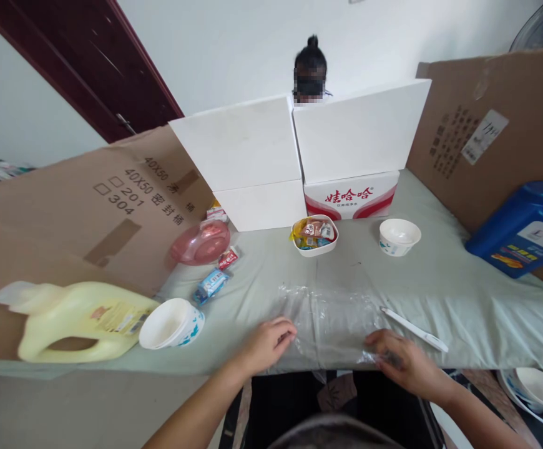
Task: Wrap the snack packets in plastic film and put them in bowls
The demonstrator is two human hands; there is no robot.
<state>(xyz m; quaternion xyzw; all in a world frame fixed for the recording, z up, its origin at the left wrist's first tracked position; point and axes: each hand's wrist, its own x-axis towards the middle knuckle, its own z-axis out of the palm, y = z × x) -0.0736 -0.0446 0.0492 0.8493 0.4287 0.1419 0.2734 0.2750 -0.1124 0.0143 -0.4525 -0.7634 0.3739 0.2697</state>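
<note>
A clear plastic bag (330, 321) lies spread on the cloth-covered table between my hands. My left hand (271, 342) is curled at the bag's left edge, fingers bent together; its grip on the film is partly hidden. Thumb and fingers of my right hand (397, 360) close on the bag's lower right corner. Just beyond that hand rests a slim white tool (414, 328), its exact kind unclear. Farther back, a white oval bowl (317, 251) holds several wrapped snacks (316, 231).
Left are a yellow detergent jug (79, 318), stacked paper bowls (171, 324), a blue snack packet (211, 285), a red packet (228, 257) and a pink basin (201, 242). Right are a paper bowl (399, 237) and a blue bottle (519, 231). White boxes (253, 149) stand before a person (309, 68).
</note>
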